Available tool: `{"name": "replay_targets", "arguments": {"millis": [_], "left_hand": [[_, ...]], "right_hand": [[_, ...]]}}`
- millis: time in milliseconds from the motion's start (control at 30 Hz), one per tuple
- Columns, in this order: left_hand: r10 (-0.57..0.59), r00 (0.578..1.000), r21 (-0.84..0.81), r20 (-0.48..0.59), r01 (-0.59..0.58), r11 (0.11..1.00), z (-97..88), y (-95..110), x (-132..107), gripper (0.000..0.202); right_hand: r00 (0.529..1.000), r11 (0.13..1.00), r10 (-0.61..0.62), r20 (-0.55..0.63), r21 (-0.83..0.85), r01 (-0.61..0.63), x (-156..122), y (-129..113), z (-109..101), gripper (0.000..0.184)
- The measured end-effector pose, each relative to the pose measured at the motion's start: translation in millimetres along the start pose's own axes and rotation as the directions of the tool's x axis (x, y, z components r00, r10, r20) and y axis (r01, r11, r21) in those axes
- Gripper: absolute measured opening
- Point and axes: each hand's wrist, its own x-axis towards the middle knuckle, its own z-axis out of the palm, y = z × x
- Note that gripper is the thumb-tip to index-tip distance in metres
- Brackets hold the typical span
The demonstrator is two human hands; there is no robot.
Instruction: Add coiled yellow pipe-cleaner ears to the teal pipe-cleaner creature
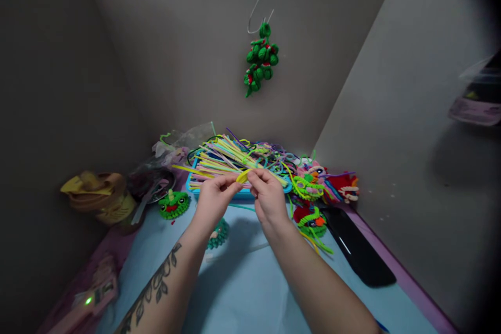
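A yellow pipe cleaner [243, 176] is pinched between the fingertips of both my hands, bent into a short folded piece. My left hand [216, 195] grips its left end, and my right hand [269, 195] holds the right end; both are raised over the light blue table covering. Just behind them is a blue tray [190, 181] heaped with pastel pipe cleaners [223, 154]. Below my left wrist lies a round teal fuzzy piece [219, 234], partly hidden by the forearm. A green fuzzy figure [173, 205] with a red mouth sits left of my left hand.
Several colourful fuzzy figures [309, 188] lie on the right, beside a long black tray [358, 248]. At left stand a tan container [104, 195] and a pink device [96, 297] with a green light. Green ornaments [261, 57] hang from a wire. Grey panels enclose three sides.
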Motion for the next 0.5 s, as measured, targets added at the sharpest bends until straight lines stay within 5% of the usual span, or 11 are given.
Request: {"name": "replay_targets", "arguments": {"millis": [367, 500], "left_hand": [[0.005, 0.999, -0.038, 0.052, -0.003, 0.999, -15.4, -3, 6, 0.021], [0.031, 0.999, 0.046, 0.036, -0.033, 0.998, -16.7, 0, 4, 0.021]], "right_hand": [[0.973, 0.983, 0.139, 0.185, -0.148, -0.112, 7, -4, -9, 0.024], [0.96, 0.955, 0.074, 0.27, -0.296, 0.01, 12, -11, -16, 0.024]]}}
